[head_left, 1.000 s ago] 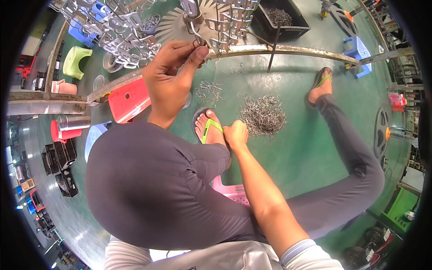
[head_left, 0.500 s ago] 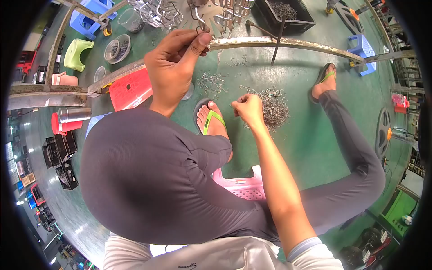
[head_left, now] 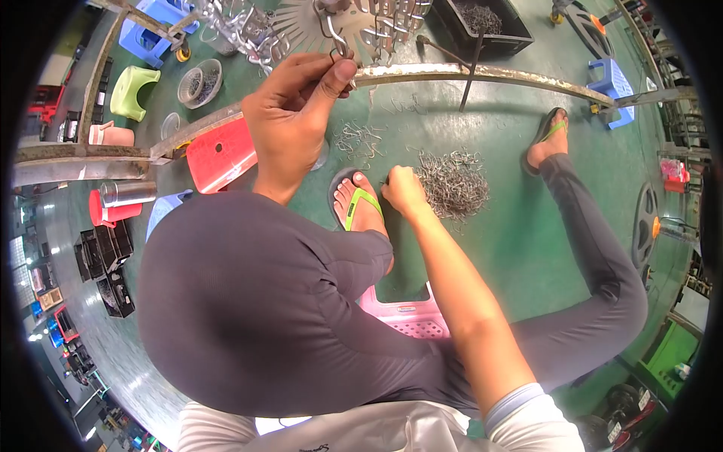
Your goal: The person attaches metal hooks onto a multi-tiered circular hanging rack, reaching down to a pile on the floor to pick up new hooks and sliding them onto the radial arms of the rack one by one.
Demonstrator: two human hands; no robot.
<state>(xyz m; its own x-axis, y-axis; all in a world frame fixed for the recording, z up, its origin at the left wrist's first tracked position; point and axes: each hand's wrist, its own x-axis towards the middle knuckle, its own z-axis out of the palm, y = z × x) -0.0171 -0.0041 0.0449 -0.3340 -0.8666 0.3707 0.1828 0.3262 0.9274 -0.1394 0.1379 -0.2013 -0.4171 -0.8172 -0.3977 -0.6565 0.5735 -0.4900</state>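
Note:
My left hand point(head_left: 290, 113) is raised in front of me, thumb and fingers pinched on a bent wire hook point(head_left: 335, 47) that hangs from the round rack point(head_left: 301, 26) above the curved metal bar point(head_left: 489, 73). My right hand point(head_left: 404, 192) is down at the green floor, fingers curled at the left edge of a pile of wire hooks point(head_left: 453, 183), right beside my foot in a green sandal point(head_left: 358, 207). What the curled fingers hold is mostly hidden. A smaller scatter of hooks point(head_left: 360, 141) lies nearer the bar.
I sit on a pink stool point(head_left: 410, 316). A red stool point(head_left: 218, 154) stands to the left under the bar. A black crate of hooks point(head_left: 489, 19), a blue stool point(head_left: 610, 79), a green stool point(head_left: 132, 90) and a clear tub point(head_left: 199, 83) ring the area.
My right hand lifted from the pile half a second ago and has dropped back to its left edge. My left hand stays pinched on the hook at the rack.

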